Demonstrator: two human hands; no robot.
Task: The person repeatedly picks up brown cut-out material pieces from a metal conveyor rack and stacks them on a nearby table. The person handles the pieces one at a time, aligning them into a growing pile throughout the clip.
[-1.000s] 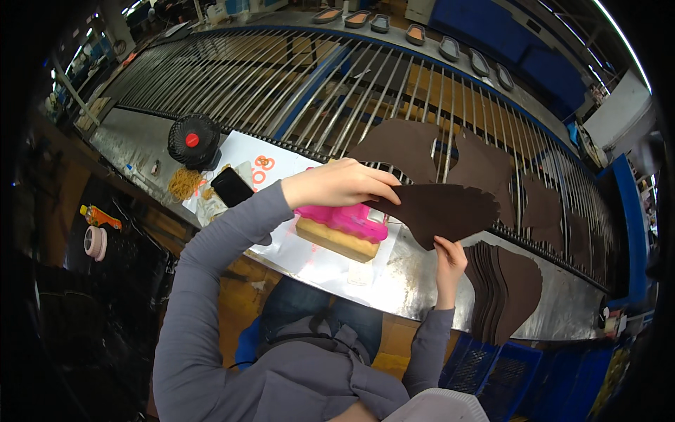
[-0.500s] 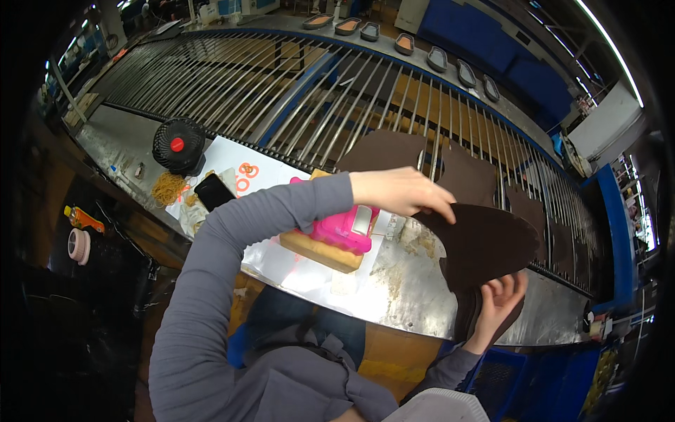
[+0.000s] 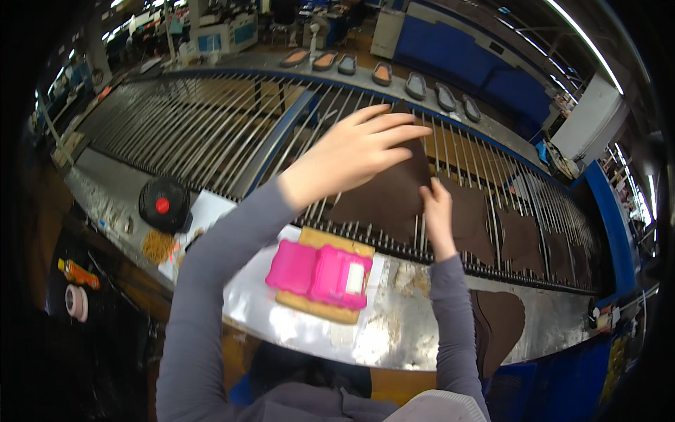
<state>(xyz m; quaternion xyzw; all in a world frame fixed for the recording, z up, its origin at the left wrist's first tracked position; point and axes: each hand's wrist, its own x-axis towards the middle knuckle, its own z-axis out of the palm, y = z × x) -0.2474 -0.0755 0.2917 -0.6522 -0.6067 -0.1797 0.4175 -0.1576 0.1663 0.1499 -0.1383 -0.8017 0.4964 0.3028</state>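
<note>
My left hand (image 3: pixel 358 151) reaches over the metal-bar conveyor with its fingers spread and holds nothing. Beneath it lies a dark brown flat cut piece (image 3: pixel 390 200), partly covered by that hand and its wrist. At the right edge of this piece, my right hand (image 3: pixel 439 214) has its thumb and fingers closed on the rim. Whether the piece overlaps another one below cannot be made out. A pile of similar brown pieces (image 3: pixel 503 323) lies beside my right forearm, on the metal ledge.
More brown pieces (image 3: pixel 464 218) lie along the conveyor bars (image 3: pixel 204 133) to the right. A pink plastic object (image 3: pixel 320 274) rests on a tan block (image 3: pixel 316 306) before me. A black fan (image 3: pixel 163 204) stands left. Shoe-sole-shaped parts (image 3: pixel 416 86) line the far ledge.
Both hands have moved left and away from me, carrying the brown piece from above the ledge onto the conveyor. My left hand has let go of it. The head view has shifted too.
</note>
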